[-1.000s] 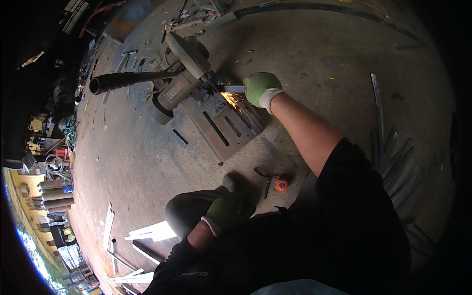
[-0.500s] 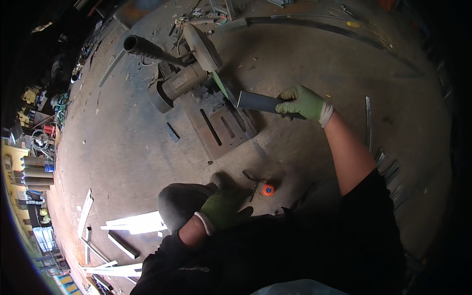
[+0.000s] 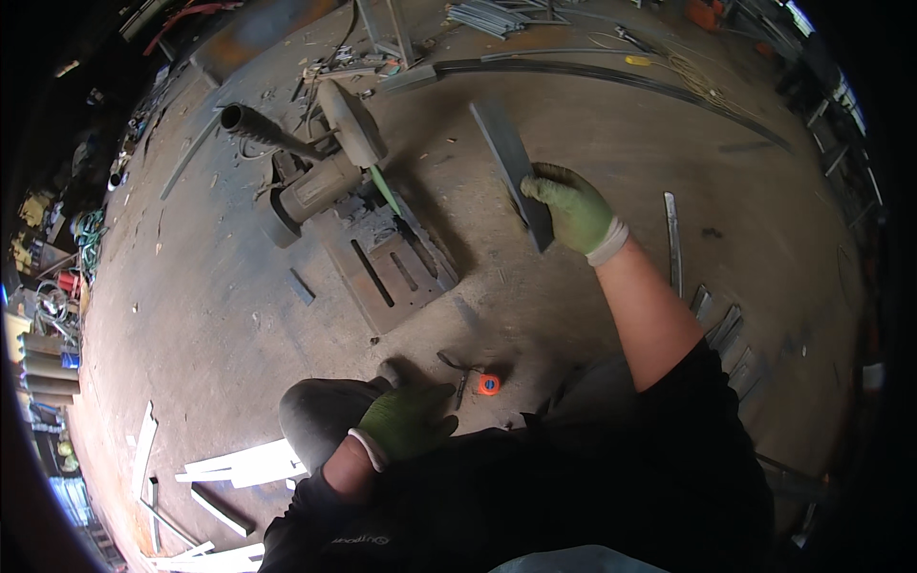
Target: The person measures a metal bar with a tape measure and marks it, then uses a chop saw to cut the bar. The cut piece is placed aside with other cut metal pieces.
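My right hand [image 3: 573, 208], in a green glove with a white cuff, grips a flat, dark grey metal bar [image 3: 499, 143]. The bar slants, its upper end toward the far left, and hangs above the floor to the right of a cut-off saw [image 3: 320, 191]. The saw has a slotted base, a ribbed black handle and a green-edged part by its guard. My left hand [image 3: 406, 420], gloved alike, lies on my bent knee [image 3: 320, 411] with fingers stretched out and nothing in it. Beyond its fingertips an orange tape measure [image 3: 489, 384] with a dark strap rests on the floor.
Several bright metal strips [image 3: 248, 465] lie at the lower left, and more strips [image 3: 731, 329] at the right. A small offcut [image 3: 300, 286] sits left of the saw base. Long dark bars [image 3: 592, 69] cross the floor at the back, near a yellow cable [image 3: 702, 81].
My right hand has turned the bar from nearly level to steeply slanted, its end swinging up and away from the saw. My left hand stays on the knee. The whole view has shifted slightly.
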{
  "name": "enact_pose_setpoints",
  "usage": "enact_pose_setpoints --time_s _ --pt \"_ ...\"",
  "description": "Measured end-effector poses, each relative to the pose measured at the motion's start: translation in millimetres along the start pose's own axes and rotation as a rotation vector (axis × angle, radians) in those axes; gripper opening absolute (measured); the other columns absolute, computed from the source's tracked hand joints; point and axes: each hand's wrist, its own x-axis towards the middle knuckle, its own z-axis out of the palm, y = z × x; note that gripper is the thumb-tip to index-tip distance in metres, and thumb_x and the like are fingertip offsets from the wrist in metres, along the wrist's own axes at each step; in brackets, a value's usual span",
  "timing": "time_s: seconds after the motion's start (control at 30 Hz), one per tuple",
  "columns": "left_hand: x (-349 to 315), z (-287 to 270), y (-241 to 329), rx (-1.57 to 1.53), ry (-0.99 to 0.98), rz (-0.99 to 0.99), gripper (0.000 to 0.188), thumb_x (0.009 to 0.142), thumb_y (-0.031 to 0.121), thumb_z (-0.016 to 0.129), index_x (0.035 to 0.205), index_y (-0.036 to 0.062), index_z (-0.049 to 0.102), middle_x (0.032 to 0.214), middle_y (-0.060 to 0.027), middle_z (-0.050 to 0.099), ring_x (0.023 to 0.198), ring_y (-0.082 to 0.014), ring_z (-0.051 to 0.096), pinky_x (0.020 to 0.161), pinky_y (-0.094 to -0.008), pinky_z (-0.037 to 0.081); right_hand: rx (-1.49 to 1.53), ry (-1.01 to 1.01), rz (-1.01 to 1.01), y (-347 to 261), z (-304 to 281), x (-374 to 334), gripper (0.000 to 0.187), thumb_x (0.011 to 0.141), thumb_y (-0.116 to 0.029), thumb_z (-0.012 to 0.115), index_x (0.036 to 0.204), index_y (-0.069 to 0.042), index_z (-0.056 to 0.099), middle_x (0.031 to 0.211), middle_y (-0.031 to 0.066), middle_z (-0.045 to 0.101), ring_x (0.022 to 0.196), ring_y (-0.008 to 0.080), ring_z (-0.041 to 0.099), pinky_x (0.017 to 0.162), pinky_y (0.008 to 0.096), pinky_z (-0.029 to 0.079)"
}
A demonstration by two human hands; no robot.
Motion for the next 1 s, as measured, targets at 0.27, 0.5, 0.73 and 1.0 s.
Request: enact_pose_setpoints --time_s 0.27,0.5,0.73,1.0 --pt "4 1 1 -0.065 -0.016 0.002 0.045 0.09 0.03 0.078 0.127 0.0058 0.071 0.107 -0.0164 0.075 0.092 -0.0374 0.073 0.082 -0.0463 0.059 0.084 0.234 -0.102 5 -25 -8 0.046 0.098 -0.002 0.063 0.142 0.007 0.059 0.124 0.0156 0.071 0.108 0.0247 0.07 0.097 0.0374 0.056" --pt "5 4 8 -0.063 0.026 -0.007 0.044 0.087 0.027 0.081 0.125 0.0085 0.071 0.088 -0.012 0.076 0.079 -0.0313 0.074 0.075 -0.0447 0.058 0.102 0.316 -0.188 -14 -48 -32 0.054 0.095 -0.004 0.066 0.147 0.006 0.057 0.136 0.0184 0.069 0.121 0.0296 0.067 0.107 0.0411 0.053" --pt "9 9 11 -0.057 0.055 0.037 0.042 0.085 0.022 0.082 0.123 0.0074 0.073 0.089 -0.0131 0.076 0.078 -0.0302 0.074 0.071 -0.0412 0.058 0.214 0.377 -0.312 -30 -58 -61 0.055 0.096 -0.007 0.066 0.148 0.007 0.055 0.137 0.0195 0.069 0.121 0.0307 0.067 0.106 0.0411 0.053" --pt "13 10 32 -0.061 0.082 0.043 0.04 0.088 0.016 0.078 0.124 -0.0002 0.073 0.105 -0.0185 0.077 0.091 -0.0304 0.076 0.082 -0.0387 0.06 0.277 0.496 -0.562 -53 -92 -91 0.051 0.098 -0.003 0.062 0.147 0.008 0.054 0.138 0.0192 0.068 0.119 0.0304 0.068 0.104 0.0406 0.054"
